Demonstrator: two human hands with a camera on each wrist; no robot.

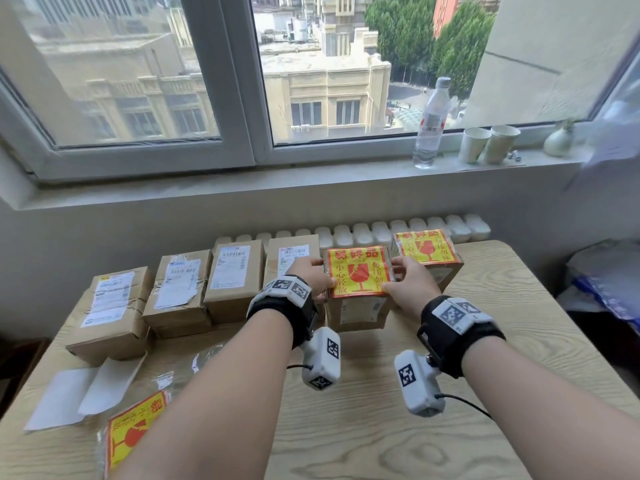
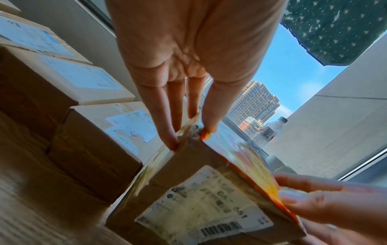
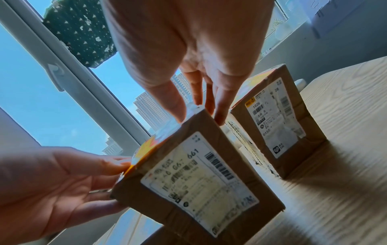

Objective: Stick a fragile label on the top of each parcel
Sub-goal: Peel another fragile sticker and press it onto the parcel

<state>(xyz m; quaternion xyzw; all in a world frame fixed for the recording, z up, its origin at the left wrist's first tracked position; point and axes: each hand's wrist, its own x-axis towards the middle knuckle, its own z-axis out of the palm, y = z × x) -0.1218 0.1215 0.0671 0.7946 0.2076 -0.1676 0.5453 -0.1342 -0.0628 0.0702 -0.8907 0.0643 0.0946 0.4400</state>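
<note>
Fragile label [image 1: 358, 271], yellow w/ red glass symbol, lies on top of the 2nd parcel from the right [image 1: 356, 311], in the row at the far edge of the wooden table [image 1: 485, 341]. Label overhangs the top slightly; the left-wrist view shows its left margin folding down the side.

Left hand [image 1: 310, 275]: fingers straight, thumb tip on the label's left edge, fingertips [image 2: 172, 144] on the box's left side. Right hand [image 1: 410, 278]: fingers extended, thumb on the label's near-right corner, the rest at the right side. Both pressing, neither holding anything.

Step, as judged: smoothing/seating label no. 2. Labelled parcel [image 1: 429, 258] sits just to the right. Four unlabelled parcels [image 1: 194, 289] to the left, shipping slips up.

Next calls for: rub edges flat, esp. overhang, then take a fresh label from the label stack [image 1: 133, 434] at the near-left. White backing sheets [image 1: 83, 389] lie beside it.

Windowsill behind: water bottle [image 1: 431, 123], two paper cups [image 1: 488, 143].
</note>
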